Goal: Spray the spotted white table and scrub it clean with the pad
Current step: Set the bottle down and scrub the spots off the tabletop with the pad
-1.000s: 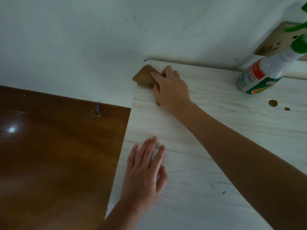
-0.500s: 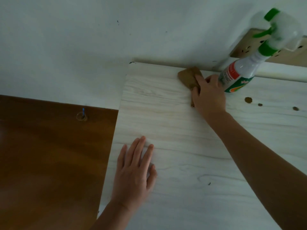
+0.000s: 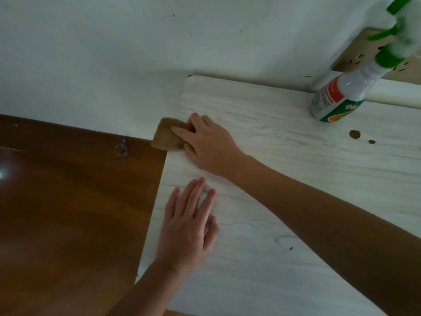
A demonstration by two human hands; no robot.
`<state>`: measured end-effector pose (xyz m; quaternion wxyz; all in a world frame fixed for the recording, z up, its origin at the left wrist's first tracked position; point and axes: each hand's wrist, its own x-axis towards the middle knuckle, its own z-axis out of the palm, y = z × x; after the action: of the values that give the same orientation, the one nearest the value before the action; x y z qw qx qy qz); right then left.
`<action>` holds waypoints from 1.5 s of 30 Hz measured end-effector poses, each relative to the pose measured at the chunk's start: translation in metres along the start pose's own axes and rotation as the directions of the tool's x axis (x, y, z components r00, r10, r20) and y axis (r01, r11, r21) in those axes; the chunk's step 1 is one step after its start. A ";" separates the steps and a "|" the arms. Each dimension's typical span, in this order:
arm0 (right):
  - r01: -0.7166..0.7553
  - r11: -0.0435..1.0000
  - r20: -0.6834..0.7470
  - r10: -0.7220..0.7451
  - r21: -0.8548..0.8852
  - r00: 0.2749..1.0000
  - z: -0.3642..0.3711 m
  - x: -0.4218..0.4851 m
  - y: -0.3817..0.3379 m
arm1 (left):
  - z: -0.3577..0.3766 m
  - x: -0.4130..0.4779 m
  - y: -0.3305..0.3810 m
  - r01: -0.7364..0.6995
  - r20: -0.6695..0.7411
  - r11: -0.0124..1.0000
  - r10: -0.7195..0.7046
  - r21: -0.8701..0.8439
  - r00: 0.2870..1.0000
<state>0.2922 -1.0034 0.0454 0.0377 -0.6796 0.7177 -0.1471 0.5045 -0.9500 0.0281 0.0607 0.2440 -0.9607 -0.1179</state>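
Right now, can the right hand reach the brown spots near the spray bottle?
Probably yes: bare table lies between the right hand, holding the pad, and the brown spots; the spray bottle stands behind them.

The table (image 3: 284, 179) is white with grey grain and brown spots (image 3: 354, 134). The pad (image 3: 166, 135) is tan, the bottle (image 3: 337, 96) clear, red and green.
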 end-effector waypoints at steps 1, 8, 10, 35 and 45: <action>0.026 1.000 0.006 -0.026 0.003 1.000 -0.002 -0.006 0.006 | 0.000 0.000 0.000 -0.001 -0.001 1.000 0.001 0.001 1.000; -0.597 0.801 -0.136 0.587 -0.047 0.798 -0.040 -0.044 0.110 | 0.000 0.001 -0.001 -0.001 -0.016 1.000 0.001 0.006 1.000; -0.653 0.755 -0.151 0.639 -0.061 0.754 -0.043 -0.055 0.108 | 0.000 0.000 -0.002 0.000 -0.008 1.000 0.000 0.006 1.000; -0.095 0.993 0.040 0.093 0.073 0.995 -0.043 -0.275 -0.021 | -0.017 -0.005 0.031 0.174 0.073 0.978 -0.183 0.115 0.980; -0.475 0.880 -0.096 0.472 -0.001 0.876 -0.081 -0.332 0.075 | 0.009 -0.037 0.095 0.214 0.027 0.977 -0.214 0.002 0.977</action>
<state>0.2240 -0.6609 0.0544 0.0308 -0.4762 0.8648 -0.1562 0.4924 -0.8496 0.0419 0.0347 0.3441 -0.9296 -0.1273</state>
